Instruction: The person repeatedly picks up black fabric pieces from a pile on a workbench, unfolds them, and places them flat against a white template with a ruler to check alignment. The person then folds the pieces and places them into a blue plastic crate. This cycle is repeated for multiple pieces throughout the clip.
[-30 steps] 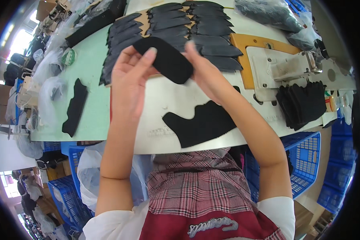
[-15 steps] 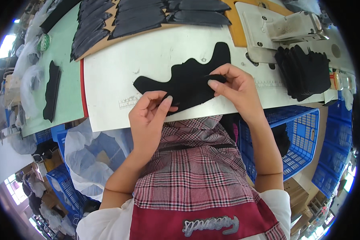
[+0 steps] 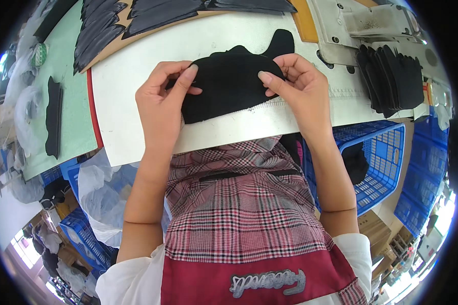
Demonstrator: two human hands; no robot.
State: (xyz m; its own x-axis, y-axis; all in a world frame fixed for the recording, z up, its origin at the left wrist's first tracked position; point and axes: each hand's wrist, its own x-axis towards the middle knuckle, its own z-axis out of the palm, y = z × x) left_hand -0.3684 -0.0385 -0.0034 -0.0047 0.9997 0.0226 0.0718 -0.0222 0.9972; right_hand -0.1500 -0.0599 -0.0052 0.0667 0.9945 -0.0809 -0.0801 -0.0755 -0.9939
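Between my two hands, a black fabric piece [image 3: 229, 91] with a wavy, cut outline is held over the white table top [image 3: 132, 112]. My left hand [image 3: 162, 104] pinches its left edge between thumb and fingers. At the other end, my right hand [image 3: 306, 89] pinches its right side. A curved lobe of black material sticks up beyond the right fingers. The upper part of the piece is folded over toward me, so its far side is partly hidden. To the right of my right hand stands a stack of black cut pieces [image 3: 392, 81].
Dark glossy pieces [image 3: 163, 18] lie in rows on a brown board at the back. A sewing machine [image 3: 374, 23] occupies the back right. On the green table [image 3: 79, 101] at left rests a black strip [image 3: 53, 117]. Below are a blue crate [image 3: 387, 157] and a plastic bag [image 3: 102, 198].
Both hands have moved up and away from me, the left also outward. The fabric's near edge has been turned over, and its left lobe no longer shows. The view has shifted slightly.
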